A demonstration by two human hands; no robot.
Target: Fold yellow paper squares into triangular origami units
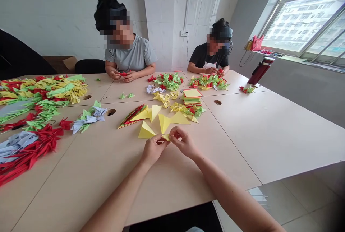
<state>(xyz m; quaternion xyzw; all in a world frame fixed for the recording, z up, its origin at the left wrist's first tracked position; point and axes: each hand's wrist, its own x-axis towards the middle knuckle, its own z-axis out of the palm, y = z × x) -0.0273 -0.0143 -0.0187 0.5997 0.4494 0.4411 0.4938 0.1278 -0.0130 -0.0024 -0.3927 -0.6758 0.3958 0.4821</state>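
Note:
Between my two hands is a small piece of folded yellow paper [166, 137], partly hidden by the fingers. My left hand [155, 148] pinches its left end, and my right hand [183, 142] grips the other end with thumb and fingers bent. Just beyond the fingertips lie several larger partly folded yellow sheets [146, 130]. A fanned pile of folded red, green and yellow papers [134, 115] rests behind them to the left. Farther back stands a stack of square coloured paper [192, 97], with folded yellow paper pieces [163, 99] beside it.
Heaps of folded red, green, yellow and white paper [45, 92] cover the table's left side. Two people sit across, each holding red paper. A dark red flask [261, 70] stands at the right back. Round holes [111, 112] pierce the tabletop [242, 128].

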